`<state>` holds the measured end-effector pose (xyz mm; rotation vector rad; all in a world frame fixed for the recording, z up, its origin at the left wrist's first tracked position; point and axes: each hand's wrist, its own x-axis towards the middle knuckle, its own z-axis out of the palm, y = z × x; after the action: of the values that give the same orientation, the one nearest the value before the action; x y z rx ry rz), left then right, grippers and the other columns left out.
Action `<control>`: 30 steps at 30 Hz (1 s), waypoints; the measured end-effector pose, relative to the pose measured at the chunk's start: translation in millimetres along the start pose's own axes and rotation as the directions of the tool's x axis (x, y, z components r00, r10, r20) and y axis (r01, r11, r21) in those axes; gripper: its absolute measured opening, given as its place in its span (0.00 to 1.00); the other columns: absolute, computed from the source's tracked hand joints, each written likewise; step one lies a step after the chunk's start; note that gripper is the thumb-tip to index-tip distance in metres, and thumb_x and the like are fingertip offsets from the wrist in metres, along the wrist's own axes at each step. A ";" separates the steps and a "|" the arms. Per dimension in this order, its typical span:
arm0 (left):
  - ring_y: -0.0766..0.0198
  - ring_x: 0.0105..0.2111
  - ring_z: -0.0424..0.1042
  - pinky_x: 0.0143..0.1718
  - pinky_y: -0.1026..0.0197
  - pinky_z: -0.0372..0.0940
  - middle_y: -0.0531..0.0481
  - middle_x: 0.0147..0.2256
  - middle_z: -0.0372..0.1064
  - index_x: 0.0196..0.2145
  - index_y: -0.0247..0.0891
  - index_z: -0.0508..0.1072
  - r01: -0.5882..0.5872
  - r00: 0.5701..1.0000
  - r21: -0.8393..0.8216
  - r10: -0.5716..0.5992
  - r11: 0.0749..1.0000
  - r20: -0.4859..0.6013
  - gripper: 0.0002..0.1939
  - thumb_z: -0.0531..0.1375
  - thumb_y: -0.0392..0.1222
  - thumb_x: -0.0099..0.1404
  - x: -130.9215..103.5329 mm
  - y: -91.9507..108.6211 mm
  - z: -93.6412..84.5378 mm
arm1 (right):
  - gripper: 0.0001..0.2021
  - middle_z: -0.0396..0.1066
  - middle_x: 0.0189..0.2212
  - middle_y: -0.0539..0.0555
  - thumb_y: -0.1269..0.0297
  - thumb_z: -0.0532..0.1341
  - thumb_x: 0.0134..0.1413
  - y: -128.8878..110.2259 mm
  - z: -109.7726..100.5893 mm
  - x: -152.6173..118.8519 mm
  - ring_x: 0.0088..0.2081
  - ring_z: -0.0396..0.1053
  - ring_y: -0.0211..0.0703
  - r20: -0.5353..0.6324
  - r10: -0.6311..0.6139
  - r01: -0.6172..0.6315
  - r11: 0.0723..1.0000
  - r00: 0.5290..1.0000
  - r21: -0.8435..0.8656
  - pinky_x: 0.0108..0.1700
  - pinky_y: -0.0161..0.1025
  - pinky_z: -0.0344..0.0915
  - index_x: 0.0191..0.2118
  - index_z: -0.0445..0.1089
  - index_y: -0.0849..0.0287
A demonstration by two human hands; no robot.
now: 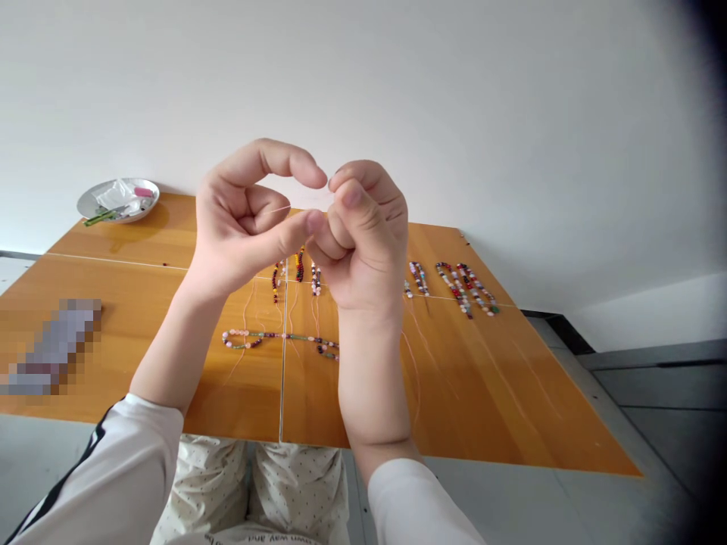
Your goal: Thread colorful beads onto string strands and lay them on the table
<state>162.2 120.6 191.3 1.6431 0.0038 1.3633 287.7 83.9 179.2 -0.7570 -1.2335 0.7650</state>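
Both hands are raised above the table, close together. A thin pale thread [278, 208] runs from the curled fingers of my left hand [244, 212] toward my right hand. The index finger and thumb of my left hand are apart, while its other fingers are folded on the thread. My right hand [366, 235] is closed, its thumb and index finger pinched on the thread. Below the hands lies a beaded strand [244, 333] with a loop at its left end; my right forearm hides part of it. Short bead strings [300, 261] lie behind it.
The wooden table [227, 409] has a seam down its middle. Several bead loops [454, 288] with long thread tails lie to the right. At the back left stands a white plate [85, 204] with a green-handled tool [105, 216]. A blurred, pixelated object [60, 344] lies at the left.
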 end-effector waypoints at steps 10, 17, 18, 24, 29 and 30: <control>0.77 0.13 0.44 0.14 0.64 0.39 0.62 0.14 0.42 0.30 0.38 0.79 -0.181 0.971 0.067 0.189 0.981 -0.145 0.05 0.70 0.40 0.60 5.4 -13.5 1.3 | 0.16 0.38 0.12 0.40 0.45 0.70 0.44 -5.0 3.6 -1.3 0.14 0.35 0.33 -0.058 -0.009 0.014 0.997 0.998 0.079 0.14 0.40 0.36 0.31 0.70 0.50; 0.78 0.12 0.39 0.11 0.63 0.33 0.61 0.14 0.46 0.34 0.36 0.79 -0.230 0.972 -0.017 0.228 0.973 -0.059 0.03 0.65 0.37 0.64 8.6 -16.8 -3.6 | 0.08 0.42 0.13 0.41 0.54 0.71 0.49 -8.9 1.2 -5.2 0.16 0.35 0.32 -0.103 -0.098 0.107 0.990 0.990 0.088 0.18 0.40 0.35 0.31 0.75 0.49; 0.78 0.12 0.39 0.11 0.63 0.33 0.61 0.14 0.47 0.34 0.35 0.79 -0.248 0.968 -0.031 0.246 0.968 -0.040 0.03 0.65 0.37 0.64 9.5 -18.4 -4.6 | 0.08 0.43 0.13 0.42 0.54 0.71 0.50 -8.0 0.2 -5.2 0.16 0.35 0.32 -0.111 -0.122 0.127 0.991 0.986 0.043 0.19 0.40 0.35 0.32 0.76 0.48; 0.77 0.12 0.49 0.15 0.64 0.48 0.59 0.15 0.58 0.30 0.40 0.79 -0.146 0.983 0.056 0.152 0.988 -0.102 0.09 0.69 0.48 0.60 7.4 -16.8 -0.4 | 0.17 0.46 0.15 0.44 0.42 0.64 0.55 -6.6 -1.3 -6.7 0.16 0.40 0.34 -0.144 -0.176 0.136 0.958 0.974 -0.252 0.20 0.40 0.42 0.39 0.78 0.48; 0.77 0.13 0.45 0.15 0.63 0.44 0.58 0.17 0.59 0.31 0.42 0.78 -0.131 0.982 0.080 0.140 0.988 -0.123 0.07 0.67 0.47 0.63 7.4 -13.8 1.6 | 0.14 0.70 0.26 0.51 0.49 0.57 0.63 -10.1 -0.3 -8.0 0.26 0.67 0.42 -0.138 -0.203 0.141 0.922 0.969 -0.360 0.26 0.42 0.61 0.42 0.75 0.49; 0.77 0.14 0.48 0.15 0.63 0.46 0.57 0.19 0.62 0.32 0.42 0.79 -0.153 0.980 0.099 0.165 0.983 -0.116 0.07 0.66 0.46 0.64 8.3 -14.2 -0.2 | 0.12 0.74 0.32 0.53 0.52 0.56 0.64 -9.9 -1.6 -6.9 0.33 0.72 0.44 -0.128 -0.216 0.155 0.914 0.968 -0.375 0.30 0.42 0.66 0.41 0.74 0.50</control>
<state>172.8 132.9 188.3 1.6597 0.0066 1.6061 289.1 72.6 183.7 -0.9666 -1.2871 0.3095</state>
